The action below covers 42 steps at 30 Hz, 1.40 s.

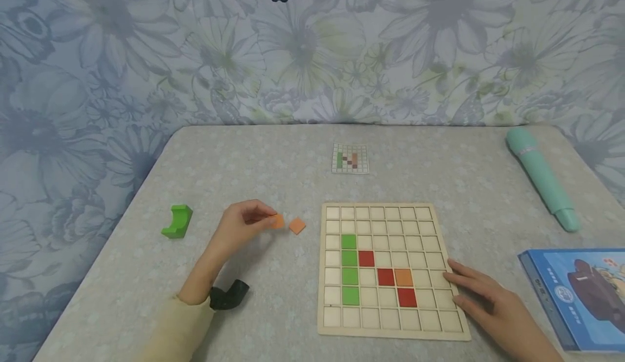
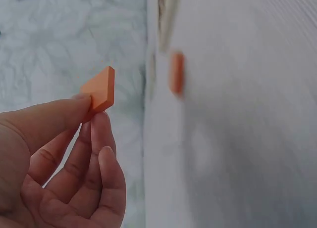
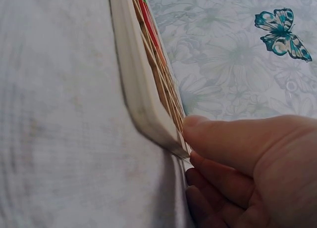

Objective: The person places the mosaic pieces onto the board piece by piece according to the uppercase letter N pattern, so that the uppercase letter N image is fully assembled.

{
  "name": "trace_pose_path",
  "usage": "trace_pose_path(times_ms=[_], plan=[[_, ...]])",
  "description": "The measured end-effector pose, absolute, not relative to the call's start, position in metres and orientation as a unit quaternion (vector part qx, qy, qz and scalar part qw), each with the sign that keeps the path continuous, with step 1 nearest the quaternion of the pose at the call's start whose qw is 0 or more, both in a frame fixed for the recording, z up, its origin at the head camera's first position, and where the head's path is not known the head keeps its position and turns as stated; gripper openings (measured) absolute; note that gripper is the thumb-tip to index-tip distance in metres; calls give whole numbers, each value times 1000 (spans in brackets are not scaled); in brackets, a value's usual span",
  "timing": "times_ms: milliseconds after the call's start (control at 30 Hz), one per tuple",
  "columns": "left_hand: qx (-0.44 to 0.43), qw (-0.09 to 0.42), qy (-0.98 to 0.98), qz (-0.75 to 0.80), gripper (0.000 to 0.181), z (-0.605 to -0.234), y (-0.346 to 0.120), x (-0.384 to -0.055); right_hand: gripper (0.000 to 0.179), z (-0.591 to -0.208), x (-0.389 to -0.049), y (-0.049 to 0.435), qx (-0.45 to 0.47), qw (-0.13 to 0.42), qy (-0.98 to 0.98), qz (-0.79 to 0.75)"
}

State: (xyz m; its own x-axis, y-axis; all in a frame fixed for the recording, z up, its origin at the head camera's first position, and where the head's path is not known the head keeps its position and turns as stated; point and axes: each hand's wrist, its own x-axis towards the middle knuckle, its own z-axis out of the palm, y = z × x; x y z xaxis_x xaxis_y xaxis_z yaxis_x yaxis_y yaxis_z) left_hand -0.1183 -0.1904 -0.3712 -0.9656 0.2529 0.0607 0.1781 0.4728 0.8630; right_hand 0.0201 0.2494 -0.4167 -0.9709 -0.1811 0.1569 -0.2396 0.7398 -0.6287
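Note:
My left hand (image 1: pixel 246 223) pinches an orange square tile (image 2: pixel 101 89) between thumb and fingertips, above the table. Just right of it, a second orange tile (image 1: pixel 297 226) lies on the tabletop, blurred in the left wrist view. A wooden grid board (image 1: pixel 337 325) lies to the right. In its cells sit a column of green tiles (image 1: pixel 349 259), a diagonal of red tiles (image 1: pixel 386 277) and one orange tile (image 1: pixel 403 278) beside the middle red one. My right hand (image 1: pixel 493 302) rests with its fingertips against the board's right edge, its fingers loosely extended.
A small pattern card (image 1: pixel 350 159) lies behind the board. Left of my hand stands a green curved block (image 1: pixel 178 221); a black curved piece (image 1: pixel 229 294) is near my left wrist. At the right are a mint-green cylinder (image 1: pixel 542 177) and a blue box (image 1: pixel 576 297).

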Motion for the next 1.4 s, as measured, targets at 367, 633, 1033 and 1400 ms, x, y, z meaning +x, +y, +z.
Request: trace_pose_path(times_ms=[367,633,1033,1400], plan=[[264,146,801,517,6,-362,-78,-124,41,-418,18,242,133,49,-920,366],[320,204,794,474,4,-378,-18,-125,38,-417,17,241,100,24,-935,339],[352,194,821,405,3,-383,1,-116,38,-414,18,247,73,-3,-947,313],[398,137,845,331,4,-383,1,-109,39,-417,19,249,80,9,-942,327]])
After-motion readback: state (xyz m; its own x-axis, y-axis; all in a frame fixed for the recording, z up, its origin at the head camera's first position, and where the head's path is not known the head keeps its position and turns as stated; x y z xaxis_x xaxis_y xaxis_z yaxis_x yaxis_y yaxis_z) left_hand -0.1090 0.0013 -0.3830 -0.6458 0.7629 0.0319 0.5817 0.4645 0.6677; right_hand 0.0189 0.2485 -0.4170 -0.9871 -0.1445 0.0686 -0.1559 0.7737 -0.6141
